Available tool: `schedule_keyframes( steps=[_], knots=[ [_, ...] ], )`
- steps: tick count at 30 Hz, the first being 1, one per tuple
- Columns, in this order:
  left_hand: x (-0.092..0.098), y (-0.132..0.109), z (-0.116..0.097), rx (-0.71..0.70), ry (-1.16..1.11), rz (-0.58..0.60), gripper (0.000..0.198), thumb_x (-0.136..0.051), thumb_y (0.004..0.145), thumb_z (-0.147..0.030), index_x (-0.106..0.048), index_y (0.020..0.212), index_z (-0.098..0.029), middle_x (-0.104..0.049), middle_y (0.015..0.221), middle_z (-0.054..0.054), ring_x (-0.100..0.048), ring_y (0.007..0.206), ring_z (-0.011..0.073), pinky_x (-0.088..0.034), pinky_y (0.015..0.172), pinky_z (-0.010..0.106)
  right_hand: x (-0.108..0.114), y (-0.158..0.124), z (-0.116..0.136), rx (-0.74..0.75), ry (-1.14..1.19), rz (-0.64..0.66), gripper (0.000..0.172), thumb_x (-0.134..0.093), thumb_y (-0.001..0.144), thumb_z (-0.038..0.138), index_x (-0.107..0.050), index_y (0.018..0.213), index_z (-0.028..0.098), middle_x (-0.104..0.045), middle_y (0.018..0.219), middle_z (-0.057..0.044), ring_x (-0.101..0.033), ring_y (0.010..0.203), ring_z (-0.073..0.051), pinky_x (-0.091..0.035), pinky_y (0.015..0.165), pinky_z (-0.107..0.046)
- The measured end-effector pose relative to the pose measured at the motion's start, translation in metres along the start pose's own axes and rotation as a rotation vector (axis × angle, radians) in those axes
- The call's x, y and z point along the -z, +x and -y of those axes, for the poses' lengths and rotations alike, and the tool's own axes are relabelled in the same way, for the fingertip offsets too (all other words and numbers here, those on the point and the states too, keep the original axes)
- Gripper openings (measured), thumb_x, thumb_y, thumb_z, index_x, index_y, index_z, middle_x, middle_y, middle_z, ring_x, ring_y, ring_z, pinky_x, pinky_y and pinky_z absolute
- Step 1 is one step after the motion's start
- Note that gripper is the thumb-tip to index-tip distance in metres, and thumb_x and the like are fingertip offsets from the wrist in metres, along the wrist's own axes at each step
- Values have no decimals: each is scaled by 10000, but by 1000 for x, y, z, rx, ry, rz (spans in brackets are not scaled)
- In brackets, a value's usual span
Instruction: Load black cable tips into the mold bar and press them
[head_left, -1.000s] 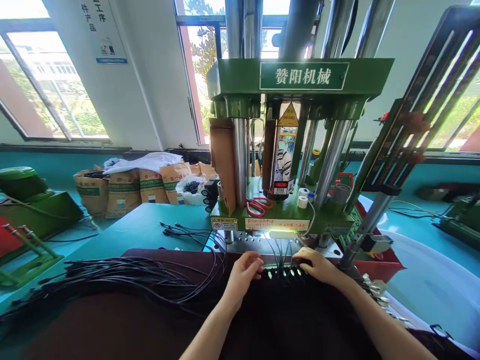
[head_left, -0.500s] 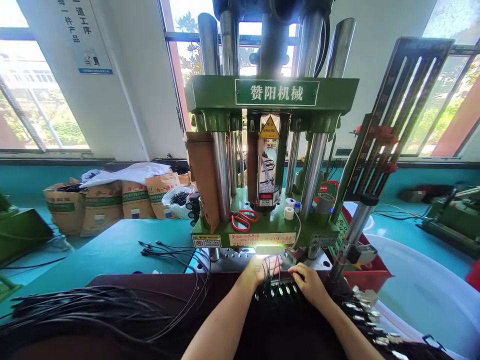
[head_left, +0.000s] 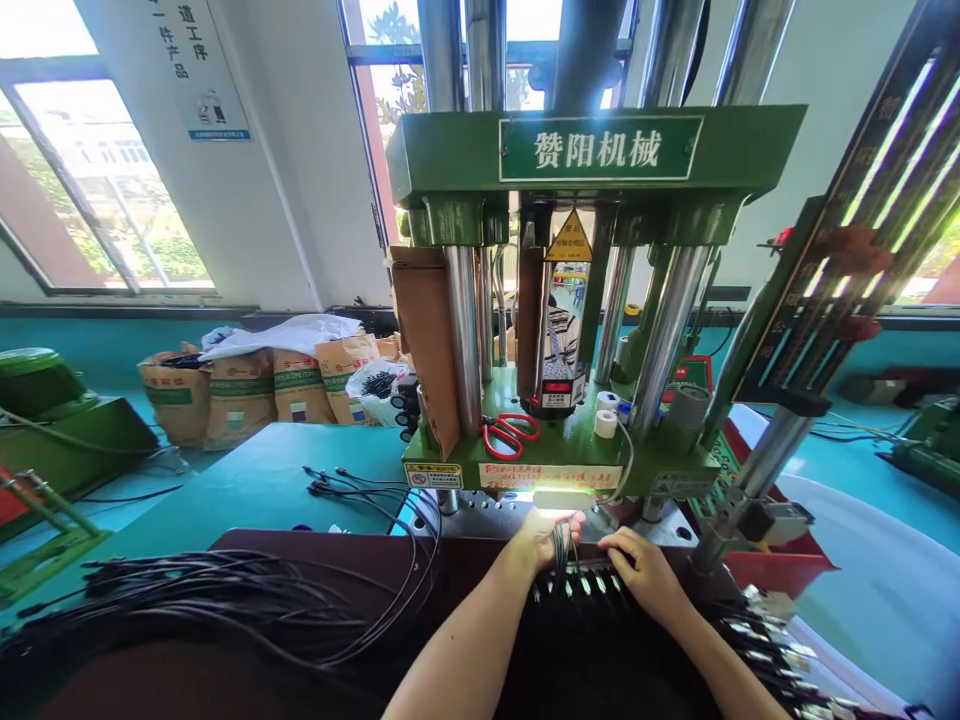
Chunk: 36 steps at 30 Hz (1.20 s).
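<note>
My left hand is palm up in front of the green press, its fingers curled round several thin black cables that hang down from it. Just to the right is my right hand, back upward, with its fingers bent together at the edge of the dark worktop. Whatever its fingertips pinch is hidden. Below and between both hands runs a row of cable ends with shiny metal plugs.
The green press stands straight ahead, with red-handled scissors and white rolls on its base. A bundle of black cables lies on the left. More metal plugs lie at right beside a white tub.
My left fingers have curled in round the cables, which lay across the open palm before. My right hand stays beside it. The view has moved closer to the press.
</note>
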<state>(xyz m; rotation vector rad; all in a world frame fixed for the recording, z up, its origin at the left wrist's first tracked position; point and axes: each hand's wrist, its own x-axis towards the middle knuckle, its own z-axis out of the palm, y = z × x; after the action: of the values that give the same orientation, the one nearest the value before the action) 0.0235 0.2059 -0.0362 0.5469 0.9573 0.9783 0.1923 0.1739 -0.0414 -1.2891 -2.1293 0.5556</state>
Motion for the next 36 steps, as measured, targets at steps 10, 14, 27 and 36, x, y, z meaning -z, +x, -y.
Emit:
schedule_keyframes(
  steps=[10,14,27,36],
  knots=[
    [5,3,0,50,-145,71,204,-446,785,-63,-597,649,-40,-568,489,40,-490,387,72,-415,434,189,-3,-1,1,-15,-6,-8,269,-372,787,209,-637,790,163,-604,791,-71,-576,789,-194,-431,738,-304],
    [7,4,1,48,-155,84,203,-454,775,-65,-607,644,-43,-565,473,42,-490,388,74,-423,431,187,-4,-2,-1,-10,-9,-9,265,-375,787,204,-636,800,159,-601,796,-73,-573,790,-197,-429,743,-311],
    [5,2,0,44,-150,95,265,-421,795,-69,-596,598,-40,-543,455,40,-485,377,68,-422,419,172,-3,-1,0,0,-10,-9,264,-376,790,193,-638,791,161,-598,790,-72,-569,785,-193,-426,731,-305],
    [4,1,-1,52,-157,78,242,-428,791,-73,-580,606,-42,-544,471,38,-486,371,70,-411,399,173,-3,-2,0,7,-18,-6,269,-372,795,198,-638,795,163,-594,789,-70,-567,782,-194,-423,728,-308]
  ],
)
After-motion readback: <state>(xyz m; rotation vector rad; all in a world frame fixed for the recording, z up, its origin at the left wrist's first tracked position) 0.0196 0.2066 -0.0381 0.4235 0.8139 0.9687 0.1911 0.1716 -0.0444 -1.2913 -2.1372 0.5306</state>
